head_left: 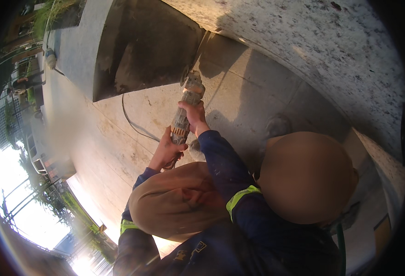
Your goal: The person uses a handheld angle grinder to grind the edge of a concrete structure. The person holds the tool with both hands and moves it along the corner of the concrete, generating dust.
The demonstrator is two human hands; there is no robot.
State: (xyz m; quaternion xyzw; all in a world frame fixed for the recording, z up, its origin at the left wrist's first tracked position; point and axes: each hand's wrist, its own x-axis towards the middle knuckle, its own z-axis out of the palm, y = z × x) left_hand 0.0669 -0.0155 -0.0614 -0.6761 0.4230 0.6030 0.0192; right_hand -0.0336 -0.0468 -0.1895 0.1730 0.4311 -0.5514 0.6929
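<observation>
Both my hands grip a dusty grey angle grinder (192,97), which points away from me over the concrete floor (119,138). My right hand (194,116) wraps round the middle of its body. My left hand (166,151) is closed round the rear end of the handle. At the front, the thin disc (184,75) sits close to the right edge of a dark, smooth slab (152,46). Whether the disc touches it, I cannot tell. A cable (128,118) curves over the floor from the slab's edge toward the back of the grinder.
A speckled stone wall (331,60) runs along the right side. My bent knees in brown trousers (179,202) are close behind the tool. A rounded, pale object (50,59) stands far left, and a white vehicle (39,166) is beyond the pavement.
</observation>
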